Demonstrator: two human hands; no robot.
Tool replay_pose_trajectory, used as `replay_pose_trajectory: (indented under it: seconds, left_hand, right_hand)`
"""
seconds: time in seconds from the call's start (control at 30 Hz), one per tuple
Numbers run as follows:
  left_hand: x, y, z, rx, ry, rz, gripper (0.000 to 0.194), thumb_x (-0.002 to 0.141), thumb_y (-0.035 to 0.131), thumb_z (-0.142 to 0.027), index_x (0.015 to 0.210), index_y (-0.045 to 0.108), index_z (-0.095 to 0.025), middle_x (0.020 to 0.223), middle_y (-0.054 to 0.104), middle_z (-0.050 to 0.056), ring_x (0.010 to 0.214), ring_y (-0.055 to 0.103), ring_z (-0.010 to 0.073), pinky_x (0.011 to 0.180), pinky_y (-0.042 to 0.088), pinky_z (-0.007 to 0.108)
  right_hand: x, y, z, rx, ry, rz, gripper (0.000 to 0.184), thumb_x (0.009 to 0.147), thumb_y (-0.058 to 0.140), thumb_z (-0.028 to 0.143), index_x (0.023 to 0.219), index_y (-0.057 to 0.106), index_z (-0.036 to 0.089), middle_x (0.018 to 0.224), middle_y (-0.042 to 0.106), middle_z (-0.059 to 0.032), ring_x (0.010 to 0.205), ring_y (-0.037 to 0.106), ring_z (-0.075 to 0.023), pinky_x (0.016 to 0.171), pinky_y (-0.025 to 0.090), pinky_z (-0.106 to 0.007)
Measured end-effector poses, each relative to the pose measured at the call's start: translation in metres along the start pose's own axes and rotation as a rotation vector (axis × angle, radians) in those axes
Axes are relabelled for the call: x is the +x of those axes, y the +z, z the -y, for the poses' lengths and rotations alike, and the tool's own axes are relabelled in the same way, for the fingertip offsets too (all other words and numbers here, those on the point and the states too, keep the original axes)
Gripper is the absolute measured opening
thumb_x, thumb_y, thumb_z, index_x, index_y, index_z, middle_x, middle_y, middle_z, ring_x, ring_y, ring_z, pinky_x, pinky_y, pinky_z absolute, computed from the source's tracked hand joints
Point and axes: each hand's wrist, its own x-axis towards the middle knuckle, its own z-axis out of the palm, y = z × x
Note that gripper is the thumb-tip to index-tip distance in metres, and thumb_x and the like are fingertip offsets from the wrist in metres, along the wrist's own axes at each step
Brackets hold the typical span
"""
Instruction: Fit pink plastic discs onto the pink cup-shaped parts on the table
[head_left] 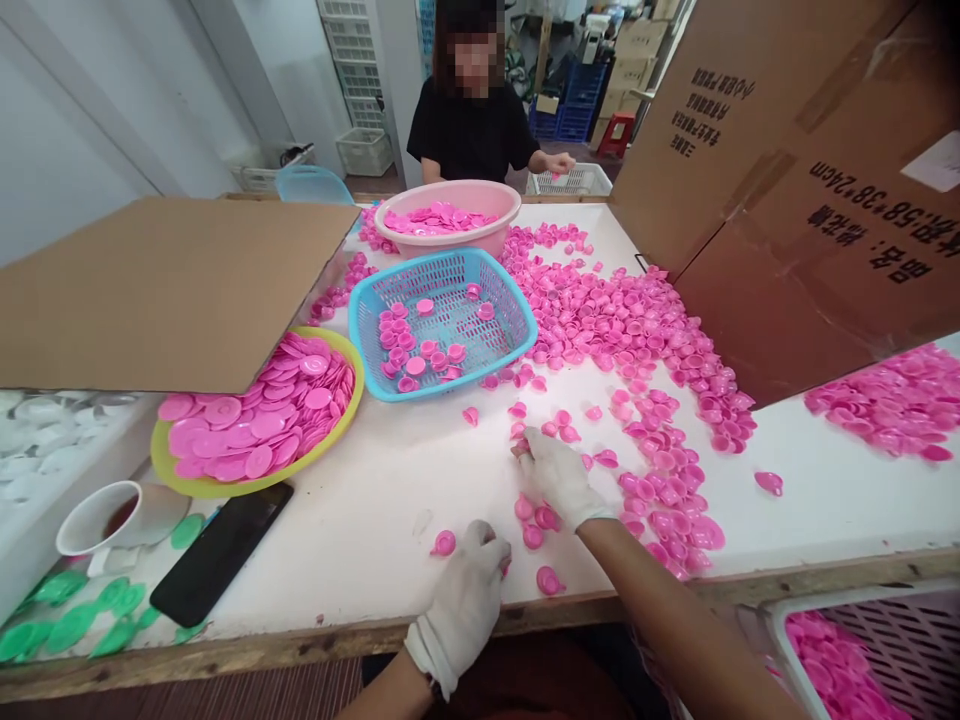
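My left hand (469,595), in a white glove, is low over the table's front edge. Its fingers are curled, and a bit of pink plastic shows at their tips. A loose small pink plastic cup (444,543) with a pointed spout lies just left of it. Farther forward, my gloved right hand (561,478) has its fingers bent together over the white tabletop (390,480). Pink shows at its fingertips, beside other cups, but the grip is partly hidden. Several more cups (534,520) lie between my hands. A blue basket (442,388) ahead holds some pink pieces.
A heap of pink cups (622,320) spreads beside a tall carton (750,200). At left are a yellow bowl (356,390) of pink discs, a cardboard sheet (165,290), a phone (221,550) and a drink cup (161,510). Across the table, a person (472,135) sits behind a pink basin (450,240).
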Motion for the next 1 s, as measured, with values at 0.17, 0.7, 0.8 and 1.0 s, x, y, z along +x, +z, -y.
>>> replay_pose_trajectory:
  seconds: [0.17,0.7,0.8,1.0]
  left_hand:
    - [0.02,-0.017,0.011,0.041,0.112,-0.264,0.015,0.084,0.048,-0.014,0.091,0.06,-0.02,0.103,0.055,0.006,0.081,0.058,0.0149,0.075,0.048,0.027]
    - [0.128,-0.074,0.042,-0.207,-0.013,-0.266,0.018,0.076,0.051,-0.023,0.086,0.062,-0.014,0.068,0.062,0.002,0.063,0.056,0.0153,0.061,0.044,0.026]
    - [0.099,-0.064,0.045,-0.308,-0.009,-0.179,0.022,0.078,0.047,-0.029,0.087,0.061,-0.015,0.065,0.061,-0.001,0.057,0.054,0.0127,0.055,0.043,0.023]
    - [0.064,-0.06,0.046,-0.289,0.092,-0.239,0.018,0.077,0.047,-0.018,0.075,0.065,-0.017,0.083,0.062,0.004,0.08,0.058,0.0166,0.075,0.047,0.029]
  right_hand:
    - [0.001,0.002,-0.019,0.205,-0.075,0.132,0.031,0.079,0.037,0.01,0.101,0.057,0.018,0.085,0.065,-0.0035,0.076,0.059,-0.0148,0.066,0.042,-0.022]
    - [-0.009,-0.027,-0.042,0.057,0.03,-0.042,0.024,0.081,0.04,0.015,0.097,0.058,0.019,0.087,0.063,-0.0063,0.082,0.056,-0.0194,0.073,0.037,-0.028]
    - [-0.007,-0.018,-0.039,0.024,0.033,-0.026,0.022,0.083,0.042,0.017,0.098,0.059,0.018,0.091,0.064,-0.0081,0.085,0.056,-0.021,0.074,0.036,-0.029]
    - [-0.012,-0.022,-0.038,0.084,-0.01,0.103,0.023,0.082,0.038,0.01,0.088,0.059,0.018,0.089,0.064,-0.0051,0.08,0.057,-0.0154,0.071,0.039,-0.025]
